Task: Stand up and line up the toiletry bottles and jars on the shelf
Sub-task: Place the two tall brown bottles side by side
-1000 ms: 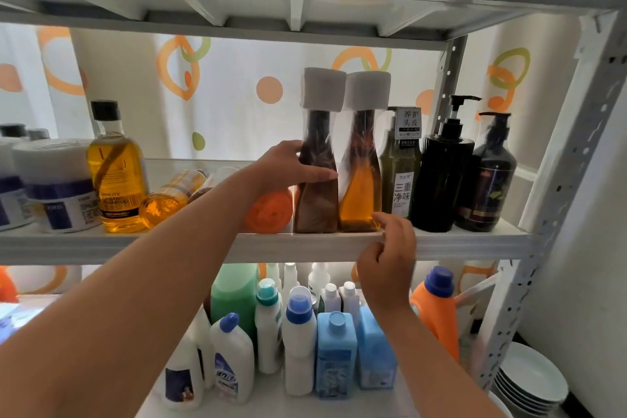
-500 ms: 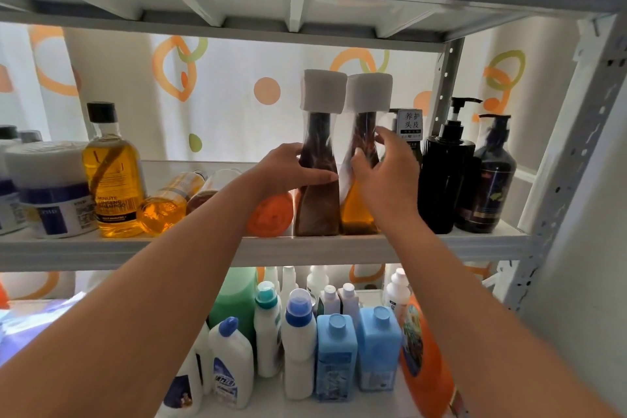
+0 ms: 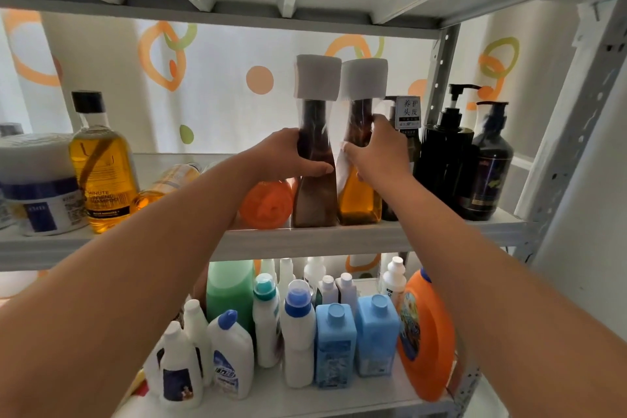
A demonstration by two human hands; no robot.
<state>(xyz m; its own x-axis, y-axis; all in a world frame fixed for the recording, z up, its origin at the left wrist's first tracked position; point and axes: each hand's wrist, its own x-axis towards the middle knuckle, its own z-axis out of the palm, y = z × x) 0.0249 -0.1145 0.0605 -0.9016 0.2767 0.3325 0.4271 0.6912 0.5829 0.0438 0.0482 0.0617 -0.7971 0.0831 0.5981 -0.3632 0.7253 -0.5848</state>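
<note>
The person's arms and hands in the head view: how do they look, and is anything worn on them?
The left forearm and the right forearm are bare up to the frame's edge: no sleeve shows. The left hand and the right hand wear no gloves; no watch, bracelet or ring is visible.

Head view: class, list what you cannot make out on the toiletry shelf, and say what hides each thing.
1. Green bottle: the right hand and the amber bottle hide its body, head view.
2. Orange container: the wrist of the left hand covers part of it.
3. Lying bottle: one end is behind the left forearm.
4. White jar: its label print is too blurred to read.
5. Dark-lidded jar: cut by the left edge.
</note>
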